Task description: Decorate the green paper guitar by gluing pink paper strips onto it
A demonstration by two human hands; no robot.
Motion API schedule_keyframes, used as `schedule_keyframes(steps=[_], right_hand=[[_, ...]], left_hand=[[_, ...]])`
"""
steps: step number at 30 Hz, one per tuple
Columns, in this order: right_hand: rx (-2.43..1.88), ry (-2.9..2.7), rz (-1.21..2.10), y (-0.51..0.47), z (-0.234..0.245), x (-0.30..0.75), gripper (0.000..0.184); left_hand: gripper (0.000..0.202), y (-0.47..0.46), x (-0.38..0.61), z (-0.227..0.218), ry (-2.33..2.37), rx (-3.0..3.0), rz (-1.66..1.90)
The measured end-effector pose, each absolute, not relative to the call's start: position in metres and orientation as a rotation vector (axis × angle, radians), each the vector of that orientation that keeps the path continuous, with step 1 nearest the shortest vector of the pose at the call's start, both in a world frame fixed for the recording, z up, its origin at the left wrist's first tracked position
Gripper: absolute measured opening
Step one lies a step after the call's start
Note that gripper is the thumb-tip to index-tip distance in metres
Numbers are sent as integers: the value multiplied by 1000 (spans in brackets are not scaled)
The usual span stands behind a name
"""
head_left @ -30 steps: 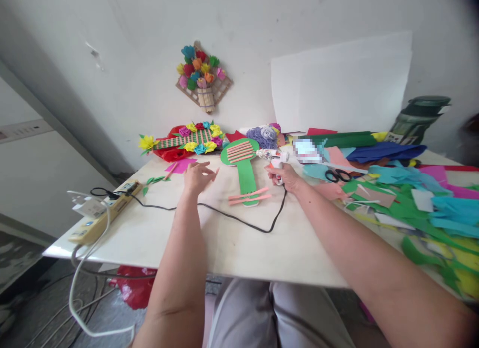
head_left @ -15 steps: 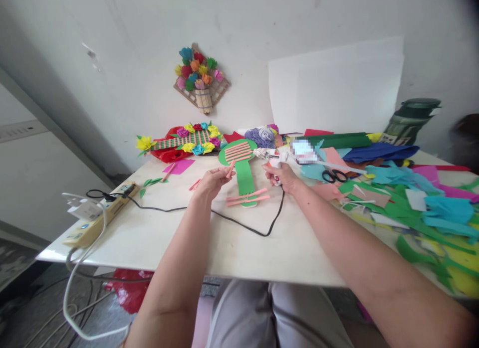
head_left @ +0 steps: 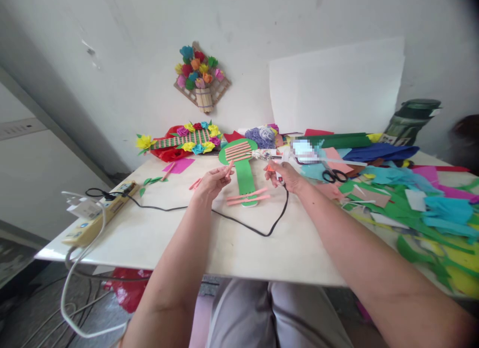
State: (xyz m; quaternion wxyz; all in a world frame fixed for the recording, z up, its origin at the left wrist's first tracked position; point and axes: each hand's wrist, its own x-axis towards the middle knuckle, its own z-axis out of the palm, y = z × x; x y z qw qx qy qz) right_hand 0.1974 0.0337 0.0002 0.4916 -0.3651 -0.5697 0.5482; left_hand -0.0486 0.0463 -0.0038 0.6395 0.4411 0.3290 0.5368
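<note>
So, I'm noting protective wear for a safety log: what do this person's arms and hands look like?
The left hand and right hand are bare, without gloves. No sleeves cover the left forearm or right forearm, and no watch or bracelet shows. A small spot marks the right forearm near the wrist. Any ring is too small to tell.

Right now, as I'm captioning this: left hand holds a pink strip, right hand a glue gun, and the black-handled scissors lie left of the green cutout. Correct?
Not quite: in the head view, the black-handled scissors lie right of the green cutout. The left hand does hold a pink strip, and the right hand a glue gun.
</note>
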Motion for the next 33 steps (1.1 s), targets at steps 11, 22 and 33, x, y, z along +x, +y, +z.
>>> schedule_keyframes(steps=[11,22,33], right_hand=[[-912,-1568,1303,28,1,192,48],[-956,-1588,1310,23,6,190,46],[-864,-1495,1324,31,-1,198,47]], left_hand=[[15,46,-49,-7,786,1028,1197],[23,43,-45,-5,788,1053,1173],[30,37,-34,-1,889,1188,1228]])
